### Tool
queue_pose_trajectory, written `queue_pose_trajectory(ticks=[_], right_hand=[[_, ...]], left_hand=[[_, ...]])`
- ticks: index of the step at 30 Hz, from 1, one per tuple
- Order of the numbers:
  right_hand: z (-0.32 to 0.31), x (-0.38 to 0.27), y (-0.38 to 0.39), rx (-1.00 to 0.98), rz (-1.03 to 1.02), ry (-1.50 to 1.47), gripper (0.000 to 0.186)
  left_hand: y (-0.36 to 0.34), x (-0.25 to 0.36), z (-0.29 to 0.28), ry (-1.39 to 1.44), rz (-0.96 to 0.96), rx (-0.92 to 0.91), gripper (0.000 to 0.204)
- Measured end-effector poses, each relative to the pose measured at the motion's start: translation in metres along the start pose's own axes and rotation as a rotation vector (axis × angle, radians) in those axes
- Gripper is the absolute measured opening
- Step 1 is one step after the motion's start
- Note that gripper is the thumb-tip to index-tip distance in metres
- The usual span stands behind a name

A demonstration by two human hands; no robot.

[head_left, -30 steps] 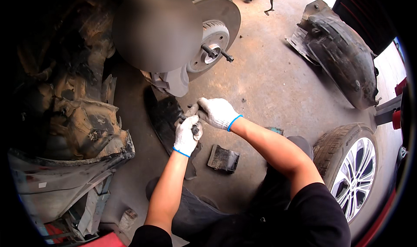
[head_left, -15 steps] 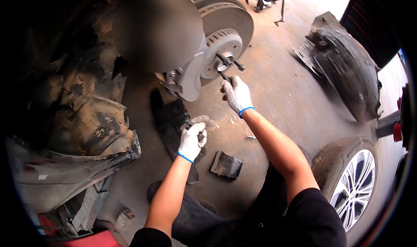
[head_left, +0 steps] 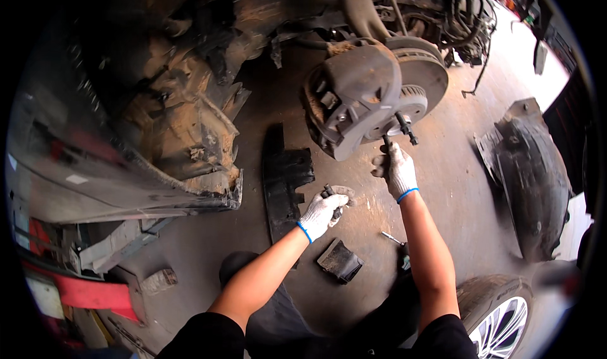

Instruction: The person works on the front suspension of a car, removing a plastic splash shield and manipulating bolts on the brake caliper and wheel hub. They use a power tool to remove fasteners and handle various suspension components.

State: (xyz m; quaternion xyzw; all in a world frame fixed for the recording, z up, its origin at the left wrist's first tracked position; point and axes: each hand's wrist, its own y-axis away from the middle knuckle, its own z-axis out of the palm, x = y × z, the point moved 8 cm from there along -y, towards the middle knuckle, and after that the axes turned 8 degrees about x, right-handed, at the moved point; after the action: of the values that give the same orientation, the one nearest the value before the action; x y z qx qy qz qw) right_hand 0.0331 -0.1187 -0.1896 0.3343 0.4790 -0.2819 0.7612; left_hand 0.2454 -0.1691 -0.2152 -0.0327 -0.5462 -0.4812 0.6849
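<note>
Both my hands wear white knit gloves with blue cuffs. My left hand (head_left: pixel 321 212) is closed around a small dark brake part with a curved rusty edge (head_left: pixel 344 193), held low over the concrete floor. My right hand (head_left: pixel 396 169) reaches up to the wheel hub and grips a dark stud (head_left: pixel 387 143) sticking out below the brake disc (head_left: pixel 417 81). A rusty brake caliper and shield (head_left: pixel 354 93) sit in front of the disc. A second stud (head_left: pixel 404 128) projects from the hub beside my right hand.
A black plastic panel (head_left: pixel 284 182) lies on the floor below the wheel arch. A brake pad (head_left: pixel 340 261) and a small metal tool (head_left: pixel 392 237) lie near my knees. A wheel-arch liner (head_left: pixel 534 176) rests at right, a removed wheel (head_left: pixel 506 318) at lower right.
My right hand left my left hand and rose to the hub, now gripping a stud. My left hand stayed low with the brake part. The view shifted, showing more of the hub.
</note>
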Motion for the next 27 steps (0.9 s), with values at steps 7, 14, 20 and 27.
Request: queue_pose_trajectory(ticks=[7,14,20,27], right_hand=[[-0.007,-0.008,0.000,0.017,-0.017,0.061,0.033],[-0.019,-0.002,-0.003,0.100,-0.037,0.097,0.038],[-0.009,0.006,-0.004,0.032,0.112,-0.061,0.037],[-0.006,-0.007,0.002,0.079,0.014,-0.028,0.031]], left_hand=[[0.006,0.006,0.002,-0.006,0.017,0.005,0.015],[0.007,0.012,0.001,-0.002,0.021,-0.003,0.016],[0.006,0.006,0.001,-0.006,0.012,-0.019,0.017],[0.005,0.006,-0.002,-0.011,0.010,-0.021,0.018]])
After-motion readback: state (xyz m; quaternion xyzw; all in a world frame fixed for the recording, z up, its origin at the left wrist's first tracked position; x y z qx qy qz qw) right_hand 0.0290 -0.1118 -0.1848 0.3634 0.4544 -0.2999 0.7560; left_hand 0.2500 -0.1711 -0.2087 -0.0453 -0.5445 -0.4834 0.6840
